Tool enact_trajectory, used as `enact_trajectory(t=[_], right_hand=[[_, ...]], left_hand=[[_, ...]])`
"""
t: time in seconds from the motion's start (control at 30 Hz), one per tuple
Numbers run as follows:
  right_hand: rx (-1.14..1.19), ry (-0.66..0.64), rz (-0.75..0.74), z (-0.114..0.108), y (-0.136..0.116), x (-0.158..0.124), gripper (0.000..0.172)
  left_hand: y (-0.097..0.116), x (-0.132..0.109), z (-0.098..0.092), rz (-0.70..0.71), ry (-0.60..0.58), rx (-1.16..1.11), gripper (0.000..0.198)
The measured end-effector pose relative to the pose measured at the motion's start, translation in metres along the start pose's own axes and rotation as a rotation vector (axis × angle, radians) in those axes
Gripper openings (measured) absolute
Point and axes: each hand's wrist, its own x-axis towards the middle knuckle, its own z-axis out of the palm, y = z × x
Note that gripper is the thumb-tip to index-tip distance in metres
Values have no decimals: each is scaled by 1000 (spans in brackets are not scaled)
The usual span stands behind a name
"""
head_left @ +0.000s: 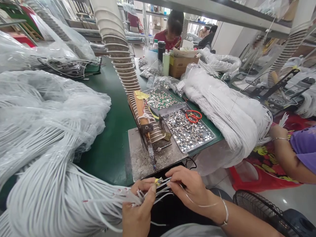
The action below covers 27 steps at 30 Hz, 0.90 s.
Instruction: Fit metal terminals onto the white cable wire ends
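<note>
My left hand [140, 204] is closed around several white cables [134, 197] near the table's front edge. By its thumb tip shows a small yellow piece [157, 180], too small to name. My right hand [187, 187] pinches cable ends just to the right of it, and a thin pale strand hangs below those fingers. Behind both hands stands a soldering iron [151, 153], fixed on a stand with its tip pointing down over a stained metal plate [137, 158]. A large bundle of white cables [49, 197] lies to the left, partly wrapped in plastic.
A tray of small metal connectors [187, 131] holds red-handled scissors [193, 116]; green boards [161, 99] lie behind. A ribbed hose [120, 59] comes down to the iron. More bundled cables [217, 98] lie right. A co-worker's arm [283, 148] and a fan [259, 210] are nearby.
</note>
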Motion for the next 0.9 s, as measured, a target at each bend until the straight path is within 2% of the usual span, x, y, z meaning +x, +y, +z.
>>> enact_trajectory(t=[0.1,0.23,0.4,0.57,0.7,0.9], right_hand=[[41,61,-87,7,-1,4,9],[17,77,-142,12,-4,8,11],[18,110,-132,13,-7,11,12],[20,127,-110,15,-5,13,13],[22,135,-92,17,-5,15,11],[26,142,-112,16,-7,18,12]], left_hand=[[5,3,3,-20,36,-43,13],[11,7,7,-2,91,-98,13],[21,12,9,59,133,-87,14],[29,16,10,15,169,-78,16],[25,17,12,22,167,-69,16],[7,11,15,76,152,-221,12]])
